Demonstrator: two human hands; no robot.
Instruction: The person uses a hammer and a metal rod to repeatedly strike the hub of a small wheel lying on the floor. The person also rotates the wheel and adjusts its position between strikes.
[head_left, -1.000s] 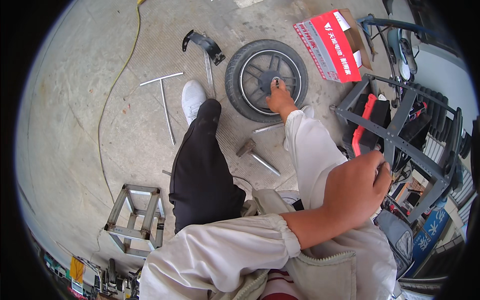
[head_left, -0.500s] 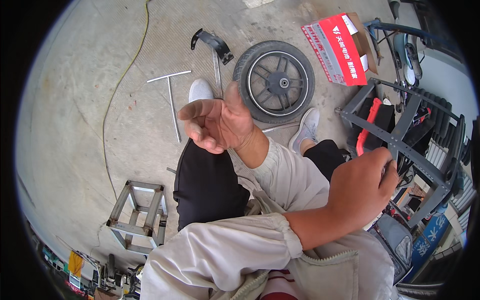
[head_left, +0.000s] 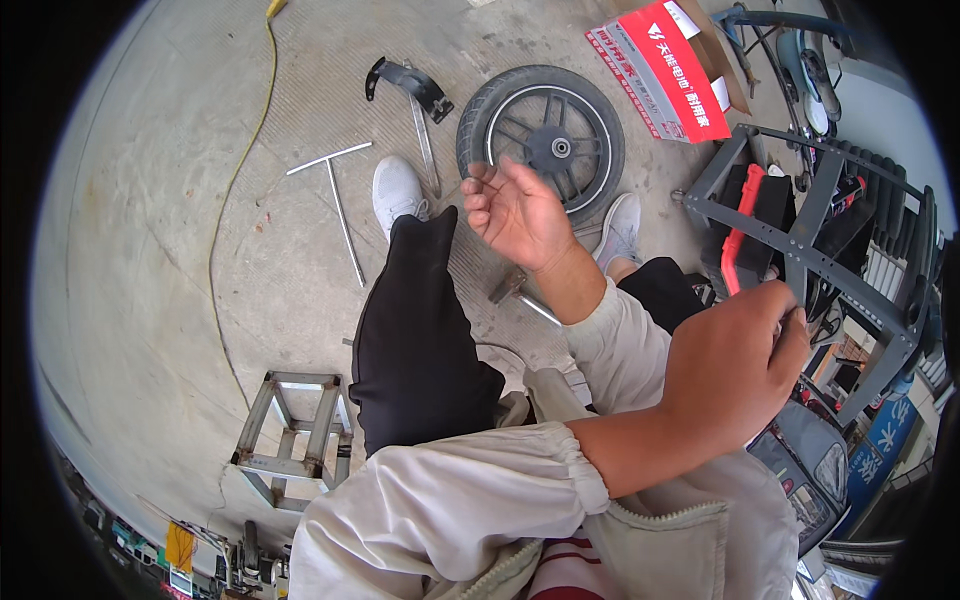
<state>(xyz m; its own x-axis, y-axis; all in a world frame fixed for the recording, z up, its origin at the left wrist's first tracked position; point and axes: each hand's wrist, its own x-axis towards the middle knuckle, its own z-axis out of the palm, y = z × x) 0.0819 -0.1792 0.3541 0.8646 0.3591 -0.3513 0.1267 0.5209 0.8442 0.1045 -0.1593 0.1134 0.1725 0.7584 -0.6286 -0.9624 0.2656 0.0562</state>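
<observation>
Grey concrete floor [head_left: 180,200] everywhere here, with the person sitting low, one black-trousered leg stretched out to a white shoe [head_left: 397,190]. The left hand [head_left: 735,365] comes across from the lower left in a pale sleeve and is curled up tight near the dark metal frame [head_left: 800,225] on the right. It might be pinching something small at the fingertips, but I honestly can't tell what, or if it grips anything at all. The right hand [head_left: 515,210] is lifted up, palm showing, fingers loosely curled and holding nothing, hovering in front of the small black scooter wheel [head_left: 542,140] that lies flat on the floor.

Other stuff lying around: a T-shaped metal wrench [head_left: 338,195] left of the shoe, a black curved fender piece [head_left: 405,82] above it, a hammer [head_left: 512,290] between the legs, a red and white cardboard box [head_left: 660,65] up top, a yellow cable [head_left: 245,150] snaking down the left, and a little metal stool [head_left: 290,435] at lower left.
</observation>
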